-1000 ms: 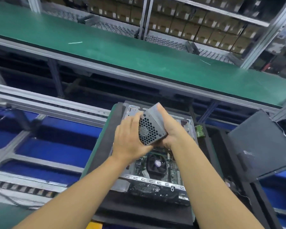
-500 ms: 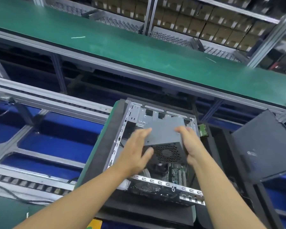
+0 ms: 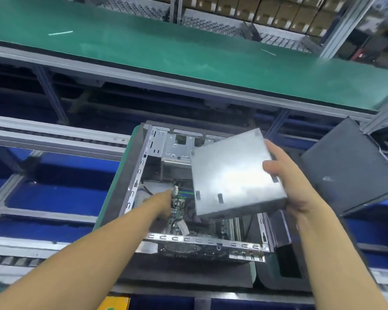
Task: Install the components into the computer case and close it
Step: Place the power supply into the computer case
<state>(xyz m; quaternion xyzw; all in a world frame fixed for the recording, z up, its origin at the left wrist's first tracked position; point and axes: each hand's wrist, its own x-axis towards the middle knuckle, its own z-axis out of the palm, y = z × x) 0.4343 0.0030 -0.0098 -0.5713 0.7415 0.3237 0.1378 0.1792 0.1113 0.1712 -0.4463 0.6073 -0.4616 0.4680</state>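
An open computer case [image 3: 136, 182] lies on a dark foam pad, its motherboard [image 3: 177, 209] and wiring showing inside. My right hand [image 3: 289, 184] grips a grey metal power supply box [image 3: 233, 175] by its right edge and holds it tilted above the case's right half. My left hand [image 3: 161, 203] reaches down into the case at the cables by the motherboard. Its fingertips are blurred and partly hidden, so whether they grip anything is unclear. The dark grey side panel [image 3: 349, 166] leans to the right of the case.
A green conveyor belt [image 3: 188, 52] runs across behind the case, with shelves of brown cartons [image 3: 278, 10] beyond. Aluminium rails [image 3: 54, 135] and blue bins [image 3: 61, 198] lie at the left. A black foam block [image 3: 285, 249] sits at the case's right front.
The power supply, held over the case by both hands, is now lifted and tilted to the right in my right hand alone. My left hand has let go and dropped into the case.
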